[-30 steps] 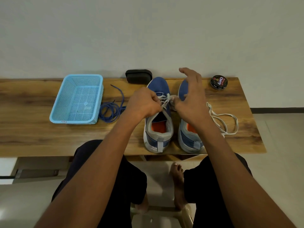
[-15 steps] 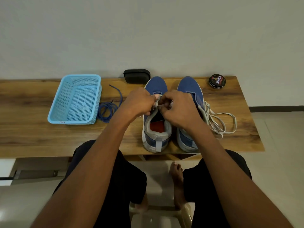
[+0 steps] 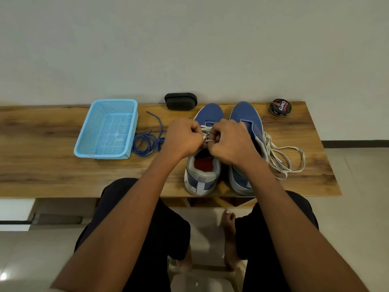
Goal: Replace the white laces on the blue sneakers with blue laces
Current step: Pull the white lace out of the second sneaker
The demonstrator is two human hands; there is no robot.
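Two blue sneakers stand side by side on the wooden table, toes toward the wall. The left sneaker still carries its white lace. My left hand and my right hand meet over its tongue, and both pinch that lace with curled fingers. The right sneaker has no lace in its eyelets. A loose white lace lies in loops on the table beside it. A coil of blue laces lies left of the sneakers.
A light blue mesh basket sits at the left of the wooden table. A black brush lies against the wall, and a round polish tin sits at the back right. My knees are under the front edge.
My right hand came down from above the right sneaker's toe and closed on the left sneaker's white lace beside my left hand. The loose white lace has not moved.
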